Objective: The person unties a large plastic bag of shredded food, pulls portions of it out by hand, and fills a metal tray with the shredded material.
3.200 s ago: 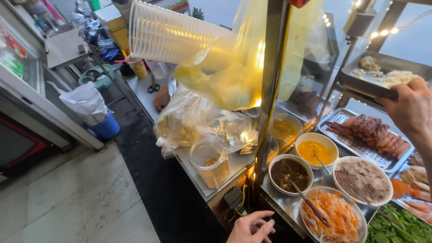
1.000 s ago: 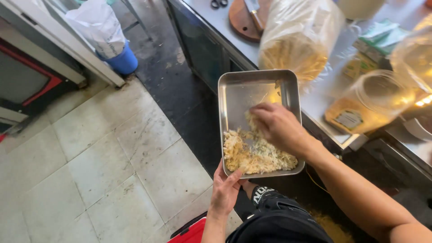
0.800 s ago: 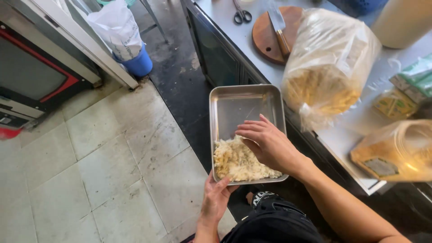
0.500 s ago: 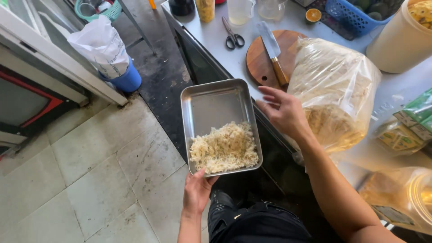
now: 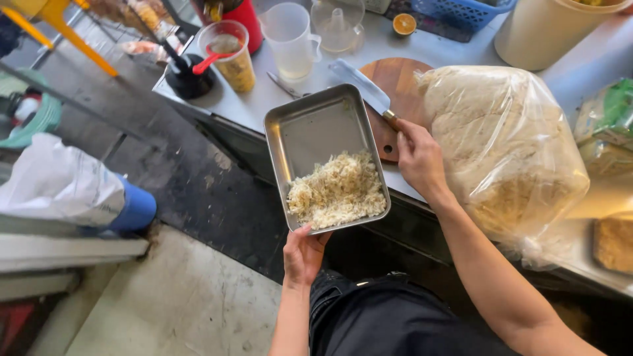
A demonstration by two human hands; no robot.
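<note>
My left hand (image 5: 304, 250) grips the near edge of a rectangular steel tray (image 5: 310, 128) and holds it over the counter's front edge. Pale shredded food (image 5: 337, 191) fills the tray's near half. My right hand (image 5: 417, 157) rests on the counter to the right of the tray, fingers at the handle of a cleaver (image 5: 364, 87) lying on a round wooden board (image 5: 403, 82). Whether the fingers close on the handle I cannot tell. A large clear bag of pale shreds (image 5: 501, 148) sits right beside that hand.
The steel counter (image 5: 264, 105) carries a clear jug (image 5: 290, 39), a cup with a red spoon (image 5: 231, 56), scissors (image 5: 283, 84), half an orange (image 5: 403, 24), a blue basket (image 5: 461, 12) and a cream tub (image 5: 547, 29). Below left stands a blue bin with a white bag (image 5: 72, 191).
My right hand left the shredded food in the tray and moved right onto the wooden board by the cleaver. My view shifted up the counter; my left hand keeps the tray.
</note>
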